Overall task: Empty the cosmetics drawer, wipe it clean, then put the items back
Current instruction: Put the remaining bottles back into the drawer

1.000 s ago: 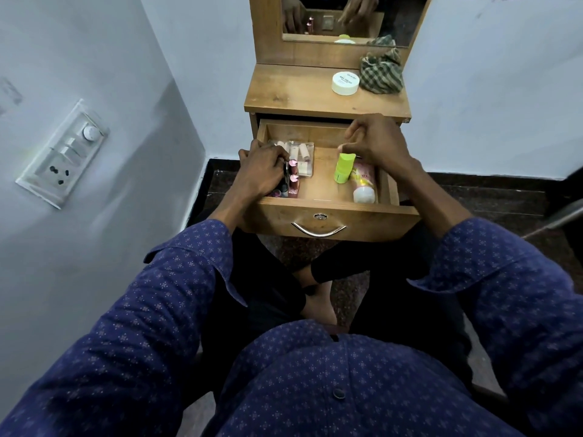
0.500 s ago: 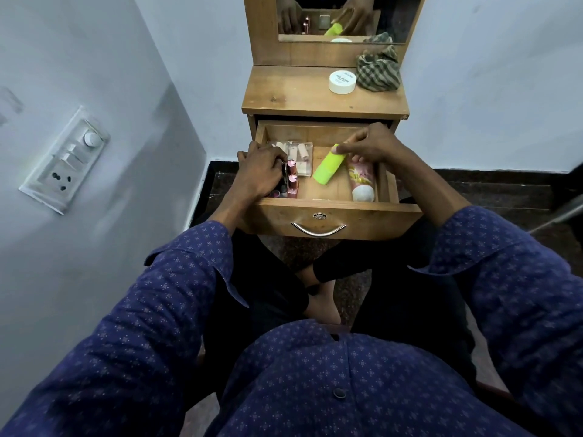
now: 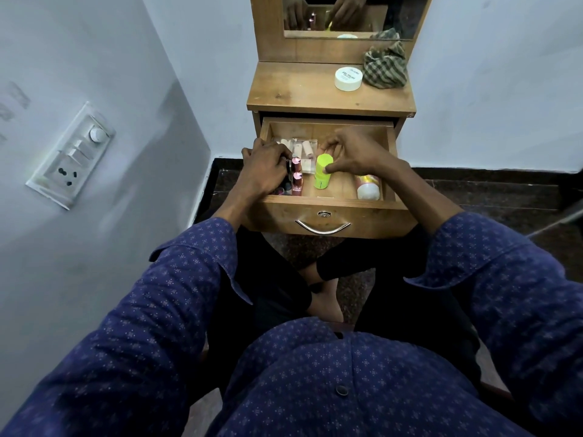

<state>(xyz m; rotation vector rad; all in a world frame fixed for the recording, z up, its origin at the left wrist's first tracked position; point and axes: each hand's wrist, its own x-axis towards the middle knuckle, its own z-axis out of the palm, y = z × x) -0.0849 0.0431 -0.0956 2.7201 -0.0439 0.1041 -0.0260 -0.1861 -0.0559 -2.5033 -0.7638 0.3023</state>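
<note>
Switchboard (image 3: 71, 156) sits on the wall, far to the left of both grips. Next comes the left hand (image 3: 263, 170), whose grip is clenched on small dark and pink bottles (image 3: 75, 175) at the left edge of the drawer (image 3: 328, 205); it has not moved in the last second. Just beyond its fingers lies a clear box (image 3: 298, 146) with pale tubes inside.

To the right of that grip stands the green bottle (image 3: 322, 171), upright on the drawer floor. The right hand (image 3: 356, 152) grasps it, thumb on the front and fingers curled behind the cap. Half a second ago this bottle hung tilted in the same grip, above the floor; now it is down and straight. Below the right wrist a pink tube (image 3: 367, 187) lies on its side by the right wall of the drawer.

Above both grips, on the table (image 3: 299, 93), a white jar (image 3: 348, 78) and a checked cloth (image 3: 384, 69) are left, touching each other.

I judge that the items are going back in: the bottle is placed, and the release of it comes next, then probably the jar. Whether the wiping is fully done I cannot tell.
</note>
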